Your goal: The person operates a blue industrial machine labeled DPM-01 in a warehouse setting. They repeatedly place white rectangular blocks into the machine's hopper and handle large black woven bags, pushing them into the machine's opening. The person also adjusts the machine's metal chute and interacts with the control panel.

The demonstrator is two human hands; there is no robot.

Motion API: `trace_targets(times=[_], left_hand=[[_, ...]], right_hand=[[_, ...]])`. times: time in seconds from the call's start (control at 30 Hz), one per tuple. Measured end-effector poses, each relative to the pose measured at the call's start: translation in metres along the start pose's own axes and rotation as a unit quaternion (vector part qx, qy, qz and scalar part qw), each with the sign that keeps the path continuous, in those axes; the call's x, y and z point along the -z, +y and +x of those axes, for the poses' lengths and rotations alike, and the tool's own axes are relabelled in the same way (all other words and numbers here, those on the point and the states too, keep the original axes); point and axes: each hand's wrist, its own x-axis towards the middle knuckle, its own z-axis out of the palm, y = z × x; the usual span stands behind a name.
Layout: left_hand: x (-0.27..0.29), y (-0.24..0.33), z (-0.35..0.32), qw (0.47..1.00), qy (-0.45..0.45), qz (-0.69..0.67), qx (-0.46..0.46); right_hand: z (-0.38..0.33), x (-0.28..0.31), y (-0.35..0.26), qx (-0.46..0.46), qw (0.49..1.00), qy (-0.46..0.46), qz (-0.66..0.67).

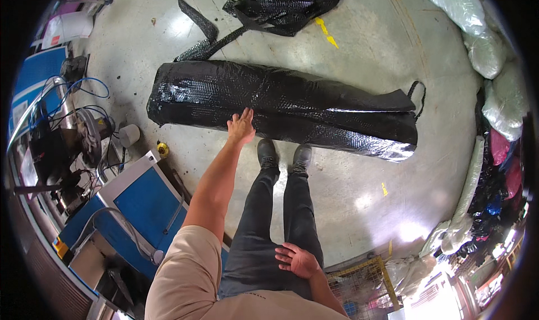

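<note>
A long bundle wrapped in glossy black plastic sheeting [224, 89] lies across the floor just beyond my feet. A lengthwise fold shows toward its right side, with a loose strip sticking up at the right end. My left hand [241, 128] reaches forward, its fingers stretched out and resting on the near side of the bundle. Close to my right thigh is my right hand [299, 261], fingers apart and nothing in it. Beyond the bundle, a crumpled heap of black plastic [286, 8] trails strips back to the bundle's left end.
On the left stands a blue and white machine [149, 193] with cables and pipes beside it. Stuffed clear plastic bags [485, 53] and dark bags line the right side. A yellow-framed wire cage [365, 280] is at lower right. Yellow marks [327, 32] show on the concrete floor.
</note>
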Motion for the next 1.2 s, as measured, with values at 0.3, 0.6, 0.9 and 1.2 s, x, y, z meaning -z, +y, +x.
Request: trace_targets(times=[0.3, 0.6, 0.9, 1.2], left_hand=[[-0.096, -0.009, -0.004, 0.998, -0.048, 0.035, 0.028], [-0.181, 0.015, -0.13, 0.964, -0.253, -0.048, 0.057], [-0.107, 0.082, -0.046, 0.542, -0.252, -0.727, 0.338], [-0.139, 0.125, 0.069, 0.474, -0.078, -0.793, 0.374]], right_hand=[[0.007, 0.016, 0.006, -0.008, 0.998, 0.015, 0.06], [0.015, 0.029, 0.008, -0.001, 0.996, -0.04, 0.077], [0.008, 0.032, -0.006, -0.033, 0.998, -0.012, 0.057], [0.01, 0.04, -0.001, -0.018, 0.996, -0.016, 0.084]])
